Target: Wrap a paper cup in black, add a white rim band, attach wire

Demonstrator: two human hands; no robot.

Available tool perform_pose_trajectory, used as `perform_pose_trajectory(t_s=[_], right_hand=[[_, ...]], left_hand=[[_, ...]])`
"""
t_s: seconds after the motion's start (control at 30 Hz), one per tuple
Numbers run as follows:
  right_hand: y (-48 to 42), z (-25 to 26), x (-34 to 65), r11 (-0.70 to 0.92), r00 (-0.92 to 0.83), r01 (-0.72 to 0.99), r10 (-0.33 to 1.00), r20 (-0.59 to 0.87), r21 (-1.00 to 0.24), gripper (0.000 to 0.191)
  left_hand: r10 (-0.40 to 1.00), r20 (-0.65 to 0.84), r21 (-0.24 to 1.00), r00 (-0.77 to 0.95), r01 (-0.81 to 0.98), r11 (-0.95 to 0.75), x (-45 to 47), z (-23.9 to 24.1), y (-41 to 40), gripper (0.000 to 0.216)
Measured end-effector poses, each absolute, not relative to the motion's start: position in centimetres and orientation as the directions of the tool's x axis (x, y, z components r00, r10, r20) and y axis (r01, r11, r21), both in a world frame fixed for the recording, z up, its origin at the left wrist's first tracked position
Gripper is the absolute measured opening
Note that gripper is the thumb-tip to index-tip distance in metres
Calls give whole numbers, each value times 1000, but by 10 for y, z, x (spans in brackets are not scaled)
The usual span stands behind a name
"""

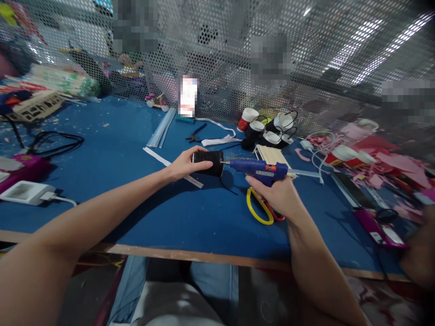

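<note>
My left hand [188, 164] is wrapped round a black-covered paper cup [213, 164] lying on its side above the table. In my right hand [275, 190] is a blue glue gun [258, 168], a clear glue stick [307, 173] poking out of its rear. The gun's metal nozzle meets or nearly meets the right end of the cup; I cannot tell which. A thin black strand hangs below the cup. Scissors [260, 208] with yellow and red handles lie under my right hand. A pale strip [158, 157] passes beneath my left hand.
At the back stand several cups [249, 118], some black-wrapped, near pliers [198, 131] and a lit phone [188, 96]. Glue sticks [161, 129] lie left of them. Pink scraps [394, 163] and a purple power strip [380, 228] are right. A perforated metal screen [217, 59] borders the table.
</note>
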State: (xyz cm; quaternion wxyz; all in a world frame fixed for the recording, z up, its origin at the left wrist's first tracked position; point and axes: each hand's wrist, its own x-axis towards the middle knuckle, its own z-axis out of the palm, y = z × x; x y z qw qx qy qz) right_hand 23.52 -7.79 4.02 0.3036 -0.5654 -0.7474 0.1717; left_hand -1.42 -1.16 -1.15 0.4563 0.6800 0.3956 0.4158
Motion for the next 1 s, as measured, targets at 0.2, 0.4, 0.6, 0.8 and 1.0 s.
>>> perform_pose_trajectory(t_s=[0.2,0.4,0.6,0.8,1.0], right_hand=[[-80,44,230,238,-109,685,968,226,-689,41],[-80,45,230,233,-83,675,967,242,-700,40],[-81,45,229,230,-101,668,970,220,-708,42],[-81,45,231,191,-101,687,981,169,-701,43],[-81,44,233,185,-128,718,983,133,-672,46]], left_hand=[[888,233,941,397,141,-309,-13,-12,-14,48],[858,260,928,443,130,-348,-13,-11,-17,48],[856,291,913,428,145,-382,-14,-11,-16,48],[886,252,937,389,130,-324,-14,-12,-13,48],[901,257,939,349,130,-318,-15,-11,-12,48]])
